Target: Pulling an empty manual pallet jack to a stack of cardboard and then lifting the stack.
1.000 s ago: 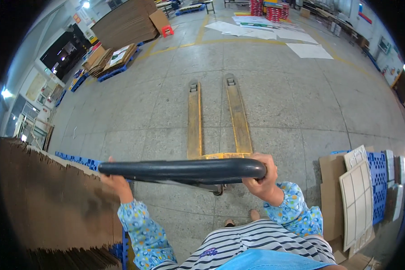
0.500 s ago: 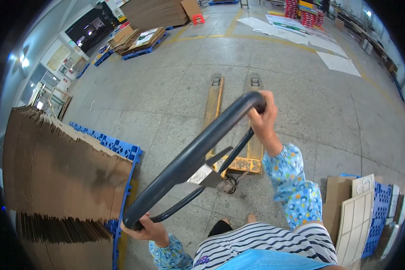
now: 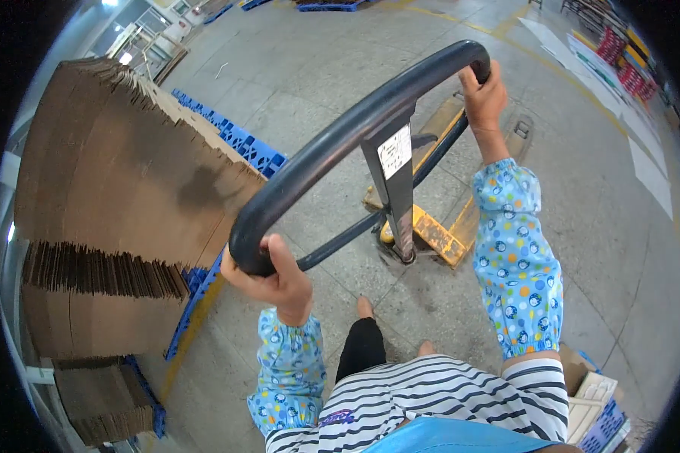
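Observation:
A large black loop handle [image 3: 355, 113] slants across the middle of the view, its right end farther from me. It belongs to a worn yellow pallet truck [image 3: 440, 235], whose two forks point away from me to the far right. My left hand [image 3: 273, 281] is wrapped round the handle's near left corner, thumb on top. Around the far right corner my right hand [image 3: 485, 98] is closed. A black stem with a white label [image 3: 394, 151] joins the handle to the truck. Part of the forks is hidden behind the handle and my right arm.
On my left, tall stacks of flat brown cardboard [image 3: 128, 166] stand on blue plastic pallets [image 3: 238, 140]. White sheets [image 3: 650, 177] lie on the floor at the right, near red and yellow stacks [image 3: 627, 64]. Pale panels [image 3: 589, 404] lean beside a blue crate at the lower right.
The handle has risen and tipped further upright, both hands moving with it. The truck's forks now angle to the right. The cardboard on my left appears shifted upward in view.

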Motion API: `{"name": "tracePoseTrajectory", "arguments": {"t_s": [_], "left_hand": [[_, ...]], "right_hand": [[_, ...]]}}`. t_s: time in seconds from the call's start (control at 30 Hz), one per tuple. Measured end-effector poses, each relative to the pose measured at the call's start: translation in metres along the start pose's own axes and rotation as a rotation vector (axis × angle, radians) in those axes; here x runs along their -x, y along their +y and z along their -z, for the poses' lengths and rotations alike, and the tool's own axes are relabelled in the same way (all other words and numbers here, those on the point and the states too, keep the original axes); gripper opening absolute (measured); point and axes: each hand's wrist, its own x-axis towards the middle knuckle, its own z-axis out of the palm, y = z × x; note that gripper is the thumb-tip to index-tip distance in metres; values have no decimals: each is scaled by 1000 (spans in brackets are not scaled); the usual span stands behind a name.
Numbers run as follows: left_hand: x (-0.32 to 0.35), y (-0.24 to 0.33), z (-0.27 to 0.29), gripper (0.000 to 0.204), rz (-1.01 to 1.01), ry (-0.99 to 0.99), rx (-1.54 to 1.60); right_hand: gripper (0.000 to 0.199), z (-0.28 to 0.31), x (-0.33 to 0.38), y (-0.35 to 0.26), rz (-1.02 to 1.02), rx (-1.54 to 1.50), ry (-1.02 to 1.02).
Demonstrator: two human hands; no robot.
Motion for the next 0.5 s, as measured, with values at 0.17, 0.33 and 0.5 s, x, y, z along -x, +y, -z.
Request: {"name": "tracePoseTrajectory", "arguments": {"t_s": [0.17, 0.33, 0.5], "left_hand": [[8, -9, -9, 31, -1, 85, 14], [1, -7, -23, 29, 116, 130, 97], [-22, -22, -43, 30, 121, 98, 56]], "right_hand": [[41, 4, -1, 14, 3, 65, 8], [43, 12, -8, 17, 25, -24, 67], [39, 19, -9, 20, -49, -67, 88]]}}
